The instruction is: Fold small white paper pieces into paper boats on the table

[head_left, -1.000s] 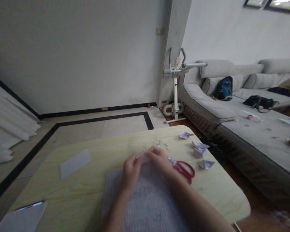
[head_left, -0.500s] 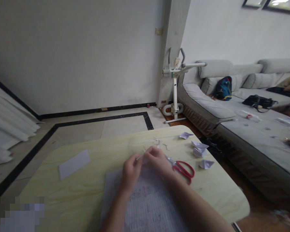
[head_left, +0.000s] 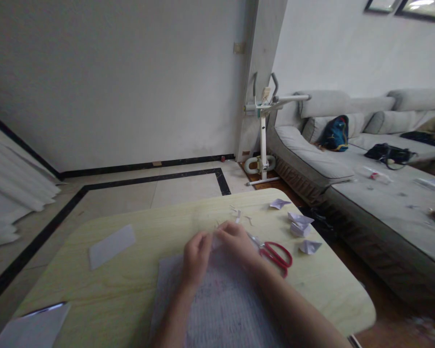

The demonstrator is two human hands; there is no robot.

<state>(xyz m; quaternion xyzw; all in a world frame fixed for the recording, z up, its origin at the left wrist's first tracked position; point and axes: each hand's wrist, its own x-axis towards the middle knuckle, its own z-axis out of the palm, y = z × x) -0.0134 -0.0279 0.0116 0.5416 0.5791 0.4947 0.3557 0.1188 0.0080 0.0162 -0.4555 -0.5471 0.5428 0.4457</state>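
Note:
My left hand [head_left: 197, 258] and my right hand [head_left: 237, 241] meet above the top of a written-on lined sheet [head_left: 221, 309]. Both are closed, pinching a small piece of white paper [head_left: 216, 243] between them; the fingers cover most of it and its shape is blurred. Scissors with red handles [head_left: 277, 256] lie right beside my right hand, their blades partly behind it. Just beyond my fingers are thin paper scraps [head_left: 238, 215]. Several folded paper boats [head_left: 300, 224] sit along the table's right side.
A white paper piece [head_left: 112, 246] lies at the left of the pale wooden table [head_left: 112, 309]. Another sheet [head_left: 36, 328] with a pen [head_left: 43, 309] is at the near left corner. A grey sofa [head_left: 380, 208] stands to the right, an exercise machine [head_left: 263, 140] behind.
Both hands stay nearly in place, with the left fingers shifting slightly around the small paper. The scissors, boats and scraps have not moved.

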